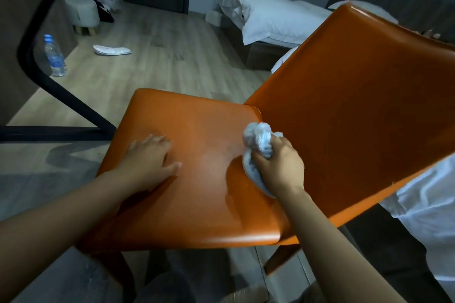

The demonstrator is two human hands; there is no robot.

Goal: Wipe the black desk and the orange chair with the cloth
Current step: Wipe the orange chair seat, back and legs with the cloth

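My right hand [278,163] grips the cloth [258,136] at three o'clock on the orange chair [197,125]. My left hand [149,157] lies flat, fingers [160,141] released.

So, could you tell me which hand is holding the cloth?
The right hand grips the bunched cloth on the orange chair; the left hand rests flat, holding nothing.

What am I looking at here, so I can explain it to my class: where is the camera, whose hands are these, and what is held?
No machine here: one camera worn on a person's head looks down at their two bare hands. The left hand rests flat on the seat of the orange chair. The right hand grips a bunched pale cloth, pressed on the seat near the backrest. The black desk shows at the left, a water bottle near it, a bed behind.
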